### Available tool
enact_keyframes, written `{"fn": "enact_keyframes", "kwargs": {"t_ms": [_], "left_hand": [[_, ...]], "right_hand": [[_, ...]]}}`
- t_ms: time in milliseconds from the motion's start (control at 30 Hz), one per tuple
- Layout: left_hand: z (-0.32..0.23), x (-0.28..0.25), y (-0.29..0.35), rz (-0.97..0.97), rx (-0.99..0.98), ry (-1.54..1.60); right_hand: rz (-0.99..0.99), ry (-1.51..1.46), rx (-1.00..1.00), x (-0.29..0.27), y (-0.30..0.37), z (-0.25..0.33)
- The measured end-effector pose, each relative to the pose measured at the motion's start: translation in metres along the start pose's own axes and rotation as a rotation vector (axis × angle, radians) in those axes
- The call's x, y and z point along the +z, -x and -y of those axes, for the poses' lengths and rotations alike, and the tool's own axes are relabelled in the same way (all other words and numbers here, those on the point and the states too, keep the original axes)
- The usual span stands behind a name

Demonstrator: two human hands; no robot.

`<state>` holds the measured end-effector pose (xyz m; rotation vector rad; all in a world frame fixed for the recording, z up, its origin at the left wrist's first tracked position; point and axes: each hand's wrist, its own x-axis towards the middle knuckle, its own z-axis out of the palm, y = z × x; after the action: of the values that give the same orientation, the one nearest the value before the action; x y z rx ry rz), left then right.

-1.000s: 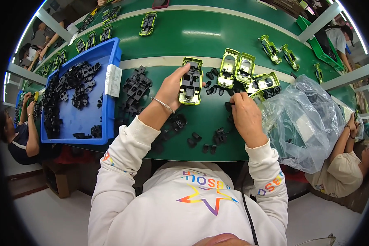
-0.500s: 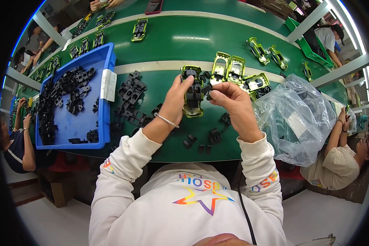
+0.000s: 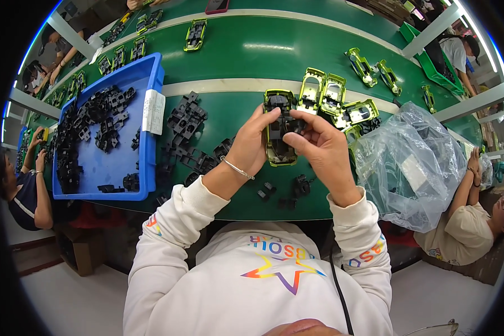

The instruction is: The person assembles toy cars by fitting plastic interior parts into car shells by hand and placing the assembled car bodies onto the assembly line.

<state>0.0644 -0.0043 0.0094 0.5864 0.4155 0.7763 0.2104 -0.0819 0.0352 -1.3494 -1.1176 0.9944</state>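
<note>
My left hand (image 3: 251, 143) grips a lime-green toy car body (image 3: 281, 155) by its left side, thumb over the top. Its underside faces up, and black plastic pieces fill the inside. On the right side of that car body, the thumb and fingers of my right hand (image 3: 326, 150) are closed around a small black plastic part, mostly hidden by the fingers. More green car bodies (image 3: 311, 89) lie just beyond my right hand. Below the held car, a few small black parts (image 3: 266, 191) rest on the green table (image 3: 229, 204).
A blue bin (image 3: 151, 140) of black parts stands at left, with a pile of black plastic frames (image 3: 187, 120) beside it. At right lies a clear plastic bag (image 3: 400, 173). Several green car bodies (image 3: 195, 35) sit on the far lane. People work at both sides.
My right hand has brought the small black part in from beside the car body onto its inside. The view has shifted slightly, so everything sits a little to the right.
</note>
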Motion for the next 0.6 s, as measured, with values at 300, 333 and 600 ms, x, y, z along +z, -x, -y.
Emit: {"fn": "enact_keyframes", "kwargs": {"t_ms": [300,333,600], "left_hand": [[-0.003,0.007,0.009,-0.031,-0.008,-0.113],[-0.002,0.005,0.009,-0.035,-0.013,-0.111],[-0.003,-0.003,0.003,-0.071,0.002,-0.141]], "right_hand": [[-0.013,-0.152,0.111,0.007,-0.004,0.004],[0.000,-0.173,0.108,0.007,-0.004,0.004],[0.068,-0.462,0.338,0.004,-0.008,0.015]]}}
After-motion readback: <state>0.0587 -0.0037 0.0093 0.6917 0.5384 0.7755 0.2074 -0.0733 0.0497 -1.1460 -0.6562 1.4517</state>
